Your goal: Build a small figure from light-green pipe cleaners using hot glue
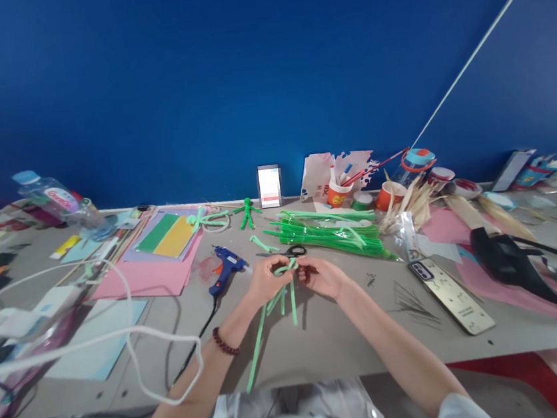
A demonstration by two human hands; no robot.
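Light green pipe cleaners (258,355), bent and twisted together, hang from between my hands above the table. My left hand (268,282) is closed round them, with several ends trailing down below its fingers. The fingers of my right hand (322,276) are curled in a pinch at the twisted top, which they partly cover. Just behind my hands lie black-handled scissors (295,251). Farther back stands a small green pipe-cleaner figure (247,214), and a light green bent shape (202,219) lies to its left.
A blue glue gun (225,267) lies left, with coloured sheets (150,277) beyond. Bright green pipe cleaners (332,236) in plastic lie behind right, near a paper cup (340,194). A patterned phone (452,298) lies right. A white cable (164,329) loops across the left foreground.
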